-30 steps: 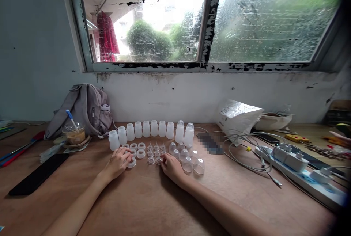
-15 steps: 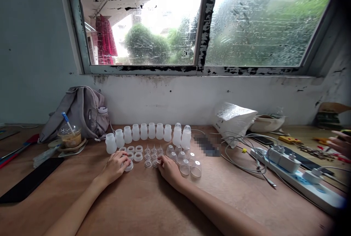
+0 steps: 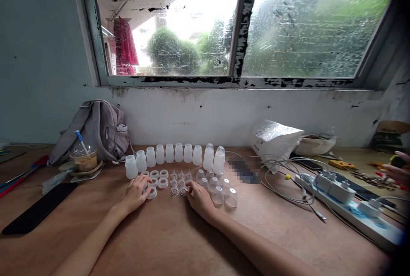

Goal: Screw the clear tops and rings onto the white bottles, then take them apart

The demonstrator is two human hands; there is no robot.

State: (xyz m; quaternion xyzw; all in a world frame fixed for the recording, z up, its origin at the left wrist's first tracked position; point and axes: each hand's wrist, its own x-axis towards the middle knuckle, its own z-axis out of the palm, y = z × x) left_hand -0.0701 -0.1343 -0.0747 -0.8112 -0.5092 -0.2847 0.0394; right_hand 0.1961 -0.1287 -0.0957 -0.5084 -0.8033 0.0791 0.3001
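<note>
My left hand (image 3: 134,194) rests palm down at the left end of the white bottle collar rings (image 3: 163,182). Its fingers are slightly bent and apart, with the tips touching the nearest rings. My right hand (image 3: 201,201) lies between the clear bottle nipples (image 3: 174,191) and the clear domed caps (image 3: 230,199). Its fingers are loosely curved, and the tips touch the nipple at the front right. Behind these, frosted baby bottles (image 3: 169,154) stand upright in a curved row. Two bottles at the right end, one of them this capped bottle (image 3: 219,160), wear domed caps.
On the left are a grey backpack (image 3: 96,130), an iced drink cup (image 3: 83,160) and a black flat object (image 3: 40,207). To the right lie a white pouch (image 3: 277,141), tangled cables (image 3: 278,182) and a power strip (image 3: 352,212). Another person's hand (image 3: 395,171) shows at the right edge.
The view has shifted slightly, and my left fingers look a little more spread. My right hand stays by the same nipple. The other person's hand at the right edge has moved.
</note>
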